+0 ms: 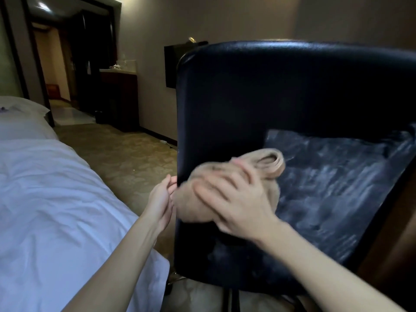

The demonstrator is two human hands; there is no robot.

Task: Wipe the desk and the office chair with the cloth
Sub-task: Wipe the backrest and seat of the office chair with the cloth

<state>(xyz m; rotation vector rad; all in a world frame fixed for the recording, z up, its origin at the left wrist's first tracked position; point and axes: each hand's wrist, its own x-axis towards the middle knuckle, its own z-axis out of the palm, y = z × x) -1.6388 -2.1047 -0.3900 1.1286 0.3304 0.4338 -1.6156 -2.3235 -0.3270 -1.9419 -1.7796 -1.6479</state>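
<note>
A black leather office chair [258, 97] fills the right half of the view, its backrest upright and its worn, scuffed seat [337, 188] to the right. A beige cloth [195, 199] is bunched against the lower left part of the backrest. My right hand [236, 199] lies over the cloth with fingers spread, pressing it to the chair; it is motion-blurred. My left hand [161, 199] holds the chair's left edge, fingers curled round it. The desk is not in view.
A bed with white sheets [56, 188] lies close on the left. Patterned carpet [126, 154] runs between bed and chair toward a dark doorway [67, 64]. A dark cabinet [119, 95] and a wall-mounted TV [171, 66] stand behind.
</note>
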